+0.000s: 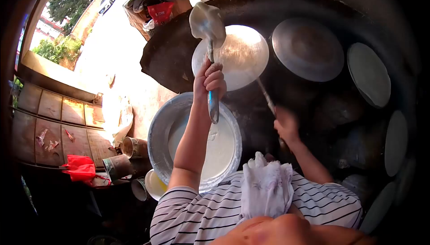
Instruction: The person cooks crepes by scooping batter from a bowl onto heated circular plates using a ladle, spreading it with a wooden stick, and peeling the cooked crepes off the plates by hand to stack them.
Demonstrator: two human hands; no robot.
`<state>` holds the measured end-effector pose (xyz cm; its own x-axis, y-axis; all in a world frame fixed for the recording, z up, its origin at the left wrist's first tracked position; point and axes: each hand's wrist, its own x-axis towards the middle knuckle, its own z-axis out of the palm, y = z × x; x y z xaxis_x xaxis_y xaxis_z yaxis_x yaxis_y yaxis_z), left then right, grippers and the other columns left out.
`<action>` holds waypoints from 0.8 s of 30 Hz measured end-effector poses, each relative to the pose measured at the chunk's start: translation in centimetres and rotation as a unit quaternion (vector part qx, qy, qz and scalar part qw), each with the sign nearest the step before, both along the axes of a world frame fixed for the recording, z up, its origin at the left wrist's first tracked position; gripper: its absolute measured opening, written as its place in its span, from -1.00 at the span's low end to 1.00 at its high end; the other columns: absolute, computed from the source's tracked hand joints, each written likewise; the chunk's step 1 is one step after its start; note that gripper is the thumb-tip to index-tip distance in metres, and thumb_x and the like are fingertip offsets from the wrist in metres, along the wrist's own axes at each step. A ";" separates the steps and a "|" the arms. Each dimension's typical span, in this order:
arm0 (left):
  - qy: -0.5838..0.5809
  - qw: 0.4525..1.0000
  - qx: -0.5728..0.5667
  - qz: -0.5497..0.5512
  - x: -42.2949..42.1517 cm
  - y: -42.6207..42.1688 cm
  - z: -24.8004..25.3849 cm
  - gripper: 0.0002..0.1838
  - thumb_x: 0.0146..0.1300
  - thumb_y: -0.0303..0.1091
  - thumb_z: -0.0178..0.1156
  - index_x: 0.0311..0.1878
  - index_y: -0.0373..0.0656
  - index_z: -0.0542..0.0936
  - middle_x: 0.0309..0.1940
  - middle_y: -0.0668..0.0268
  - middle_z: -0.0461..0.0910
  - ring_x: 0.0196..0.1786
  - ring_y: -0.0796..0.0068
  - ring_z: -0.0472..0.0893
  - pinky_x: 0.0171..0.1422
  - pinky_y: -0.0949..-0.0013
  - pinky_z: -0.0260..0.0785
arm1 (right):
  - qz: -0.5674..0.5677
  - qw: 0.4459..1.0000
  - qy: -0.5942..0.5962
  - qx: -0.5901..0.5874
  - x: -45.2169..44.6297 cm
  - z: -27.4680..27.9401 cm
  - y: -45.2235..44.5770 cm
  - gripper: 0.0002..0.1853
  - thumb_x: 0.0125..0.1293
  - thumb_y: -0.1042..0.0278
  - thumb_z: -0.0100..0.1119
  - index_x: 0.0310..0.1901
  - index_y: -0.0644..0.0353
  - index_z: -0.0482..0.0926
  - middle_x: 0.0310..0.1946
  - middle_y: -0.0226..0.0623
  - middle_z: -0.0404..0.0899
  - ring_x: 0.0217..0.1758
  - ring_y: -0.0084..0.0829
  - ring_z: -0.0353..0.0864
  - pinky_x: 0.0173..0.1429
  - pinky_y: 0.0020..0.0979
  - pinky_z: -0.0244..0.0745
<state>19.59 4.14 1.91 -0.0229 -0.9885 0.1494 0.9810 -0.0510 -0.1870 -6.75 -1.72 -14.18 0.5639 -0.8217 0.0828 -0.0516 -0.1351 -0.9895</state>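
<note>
My left hand point(211, 82) is closed around the handle of a ladle point(207, 22), raised in front of me. Its bowl is coated with white batter. Below that forearm stands a wide metal basin point(155, 144) with white batter point(220, 151) inside. My right hand point(287, 124), smeared by motion, grips a long thin stick point(266, 96). The stick's far end reaches the lower edge of a bright round pan point(251, 61); whether it touches is unclear. The ladle's bowl covers part of that pan's left side.
More round pans point(307, 50), point(369, 75), point(396, 143) curve along a large dark round stove point(286, 3). At left are metal cans point(118, 166), a red bag point(80, 169) and a pale tub point(155, 184). Bags point(160, 12) lie beyond the stove.
</note>
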 end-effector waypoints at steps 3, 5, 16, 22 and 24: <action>0.137 0.985 0.100 -0.030 0.4 -4.7 -2.9 -0.65 0.42 -0.27 -0.10 -0.55 -0.08 0.21 -0.78 0.48 0.16 -0.76 0.66 0.21 -0.65 0.55 0.21 | -0.048 0.971 -0.027 0.233 2.8 2.7 -6.4 -0.56 0.21 0.61 0.06 0.16 0.25 0.47 -0.34 -0.41 0.56 -0.46 -0.65 0.48 -0.52 -0.62 0.43; 0.086 0.985 0.124 -0.084 1.6 -8.2 -6.9 -0.63 0.40 -0.25 -0.06 -0.57 -0.07 0.21 -0.78 0.49 0.16 -0.76 0.66 0.19 -0.65 0.55 0.18 | -0.102 0.958 -0.046 0.264 7.2 -2.3 -8.7 -0.57 0.19 0.62 0.07 0.14 0.27 0.49 -0.27 -0.39 0.56 -0.43 -0.63 0.50 -0.49 -0.58 0.47; -0.519 0.753 0.377 0.145 4.7 -18.9 -15.0 -0.48 0.35 -0.43 -0.06 0.31 0.34 0.23 -0.70 0.49 0.09 -0.71 0.68 0.12 -0.68 0.55 -0.02 | -0.130 0.975 0.110 -0.143 17.1 -3.8 -11.2 -0.55 -0.10 0.67 0.13 -0.05 0.35 0.50 -0.10 -0.03 0.40 -0.02 -0.05 0.43 0.13 -0.28 0.36; -0.613 0.672 0.369 0.193 10.9 -15.5 -14.4 -0.39 0.28 -0.49 -0.06 0.39 0.17 0.18 -0.69 0.45 0.21 -0.72 0.63 0.20 -0.65 0.49 0.11 | -0.128 0.929 0.184 -0.293 12.9 -4.2 -12.9 -0.68 0.06 0.66 0.05 -0.12 0.27 0.61 -0.28 -0.21 0.47 -0.22 -0.16 0.46 -0.10 -0.25 0.44; -0.628 0.649 0.376 0.210 10.7 -13.8 -14.2 -0.41 0.30 -0.46 -0.03 0.39 0.15 0.17 -0.68 0.45 0.21 -0.72 0.62 0.20 -0.65 0.49 0.11 | -0.083 0.943 0.166 -0.277 14.7 -3.1 -10.7 -0.67 0.01 0.65 0.06 -0.14 0.26 0.60 -0.29 -0.20 0.48 -0.16 -0.12 0.48 -0.06 -0.25 0.45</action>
<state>30.30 -9.64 -12.28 0.6350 -0.7294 -0.2547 0.2825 -0.0876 0.9553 7.98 -12.40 -17.26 0.5019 -0.7832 0.3670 -0.4118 -0.5896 -0.6948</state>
